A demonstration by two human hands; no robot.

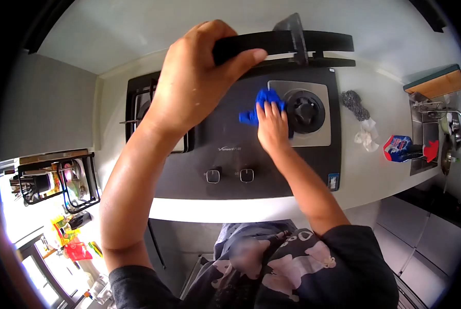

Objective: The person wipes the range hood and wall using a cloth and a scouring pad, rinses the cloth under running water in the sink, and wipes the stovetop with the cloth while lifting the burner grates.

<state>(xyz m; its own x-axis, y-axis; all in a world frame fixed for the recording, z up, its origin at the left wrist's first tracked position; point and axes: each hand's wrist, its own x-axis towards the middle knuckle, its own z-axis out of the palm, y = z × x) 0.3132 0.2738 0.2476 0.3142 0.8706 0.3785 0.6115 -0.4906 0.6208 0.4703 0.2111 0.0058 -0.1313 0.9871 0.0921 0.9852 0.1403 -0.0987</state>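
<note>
My left hand [202, 72] is closed around one end of a black pot support [323, 42], lifted above the back of the gas stove [220, 129]. Under my right hand [272, 126] is a blue cloth [266, 98], pressed onto the stove just left of the bare right burner [306, 110]. Part of the cloth is hidden by the fingers. A metal plate [320, 138] surrounds that burner. The left burner, with its support [132, 105] in place, is mostly hidden behind my left forearm.
Right of the stove lie a dark steel-wool scourer [355, 104], a crumpled white tissue [366, 135] and a blue-and-red packet [398, 148]. Farther right are a sink [418, 164], its faucet [459, 129] and a cutting board [436, 82]. Two knobs [247, 176] sit at the stove's front.
</note>
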